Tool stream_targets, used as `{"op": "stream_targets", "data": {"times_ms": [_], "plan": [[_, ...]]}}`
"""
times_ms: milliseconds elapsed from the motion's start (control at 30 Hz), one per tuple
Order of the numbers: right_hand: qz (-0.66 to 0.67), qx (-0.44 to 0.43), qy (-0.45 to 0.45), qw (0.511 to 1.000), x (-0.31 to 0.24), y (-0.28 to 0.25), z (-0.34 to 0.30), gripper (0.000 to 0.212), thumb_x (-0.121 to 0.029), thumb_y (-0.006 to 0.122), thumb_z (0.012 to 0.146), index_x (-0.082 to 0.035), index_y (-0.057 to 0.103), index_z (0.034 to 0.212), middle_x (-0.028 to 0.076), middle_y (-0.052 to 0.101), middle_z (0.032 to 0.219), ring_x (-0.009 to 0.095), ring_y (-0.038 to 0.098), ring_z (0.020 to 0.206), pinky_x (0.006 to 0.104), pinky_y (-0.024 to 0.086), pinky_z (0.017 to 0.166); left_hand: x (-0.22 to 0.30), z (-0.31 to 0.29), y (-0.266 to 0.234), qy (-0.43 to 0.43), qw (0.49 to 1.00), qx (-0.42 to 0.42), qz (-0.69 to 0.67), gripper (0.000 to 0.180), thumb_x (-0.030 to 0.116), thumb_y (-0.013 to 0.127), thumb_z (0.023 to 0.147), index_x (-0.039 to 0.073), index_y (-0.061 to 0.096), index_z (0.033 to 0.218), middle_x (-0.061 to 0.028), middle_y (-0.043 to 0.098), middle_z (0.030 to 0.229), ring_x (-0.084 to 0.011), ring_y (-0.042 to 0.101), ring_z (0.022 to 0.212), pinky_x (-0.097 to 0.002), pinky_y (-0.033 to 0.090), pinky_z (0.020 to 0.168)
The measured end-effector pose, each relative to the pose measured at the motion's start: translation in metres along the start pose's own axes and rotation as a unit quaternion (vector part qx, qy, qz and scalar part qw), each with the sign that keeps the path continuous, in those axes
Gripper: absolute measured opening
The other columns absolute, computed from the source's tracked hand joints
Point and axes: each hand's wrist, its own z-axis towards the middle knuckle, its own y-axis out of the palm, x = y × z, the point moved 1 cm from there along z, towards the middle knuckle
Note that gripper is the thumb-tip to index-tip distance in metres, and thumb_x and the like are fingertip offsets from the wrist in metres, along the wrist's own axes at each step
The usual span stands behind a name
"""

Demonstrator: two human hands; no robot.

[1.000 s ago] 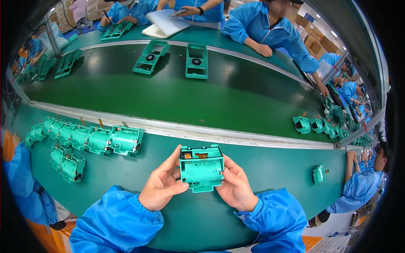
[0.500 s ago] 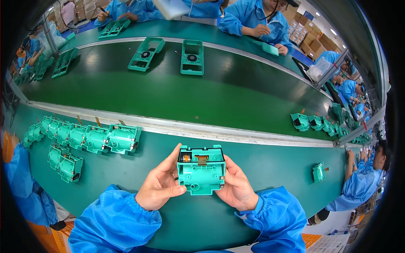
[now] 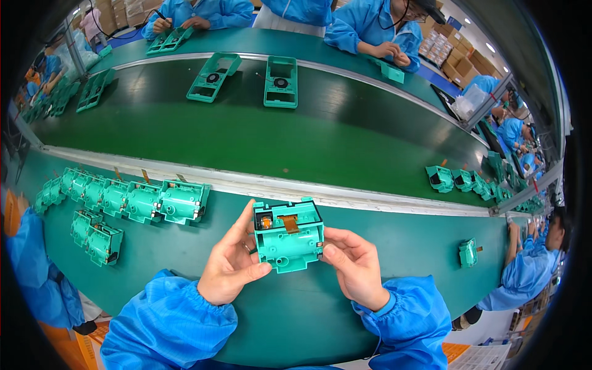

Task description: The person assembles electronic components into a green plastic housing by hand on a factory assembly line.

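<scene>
A green plastic housing is held above the near bench, tilted slightly, with a brown flat ribbon cable across its black-edged top and a small copper-coloured part in its upper left corner. My left hand grips the left side, thumb at the lower front corner and fingers behind. At the right edge my right hand has its thumb and fingertips against the housing; some of those fingertips are hidden behind it.
Similar housings stand in a row on the left, with a smaller group nearer me. One lone housing lies right. Beyond the white ledge, a green belt carries larger green casings. Co-workers in blue sit across and at both sides.
The housing has shifted slightly left and away from me and is turned a little. My right hand has slid outward to its right edge. Across the belt, a co-worker's hands have come together.
</scene>
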Motion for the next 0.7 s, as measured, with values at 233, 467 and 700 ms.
{"op": "stream_targets", "data": {"times_ms": [233, 467, 700], "plan": [[0.024, 0.0, -0.03, 0.999, -0.0005, 0.003, 0.0003, 0.019, 0.004, 0.052, 0.083, 0.004, 0.051, 0.102, 0.016, 0.047, 0.119, 0.02, 0.051, 0.104, 0.0322, 0.042, 0.09, 0.0003, -0.0002, -0.0012, 0.009, 1.0, 0.001, 0.018, 0.083, -0.006, 0.06, 0.074, 0.005, 0.008, 0.138, -0.0105, 0.029, 0.134, -0.0214, 0.035, 0.118, -0.0362, 0.032, 0.097], [0.017, 0.019, -0.007, 1.0, -0.0034, 0.0053, -0.0006, 0.028, 0.005, 0.052, 0.081, 0.005, 0.047, 0.109, 0.016, 0.049, 0.116, 0.02, 0.05, 0.105, 0.0324, 0.042, 0.09, 0.0002, -0.0001, 0.0026, 0.015, 0.999, -0.009, 0.046, 0.084, -0.007, 0.06, 0.073, 0.004, 0.008, 0.138, -0.0105, 0.03, 0.133, -0.0214, 0.035, 0.117, -0.0365, 0.032, 0.097], [-0.022, -0.006, -0.032, 0.999, 0.0026, 0.0, -0.0008, 0.038, 0.006, 0.051, 0.081, 0.007, 0.042, 0.119, 0.016, 0.051, 0.115, 0.022, 0.048, 0.108, 0.0337, 0.041, 0.091, 0.002, -0.0036, 0.0048, 0.022, 0.995, -0.022, 0.097, 0.084, -0.006, 0.062, 0.073, 0.003, 0.009, 0.137, -0.0092, 0.032, 0.129, -0.0203, 0.038, 0.112, -0.0384, 0.035, 0.094]]}}
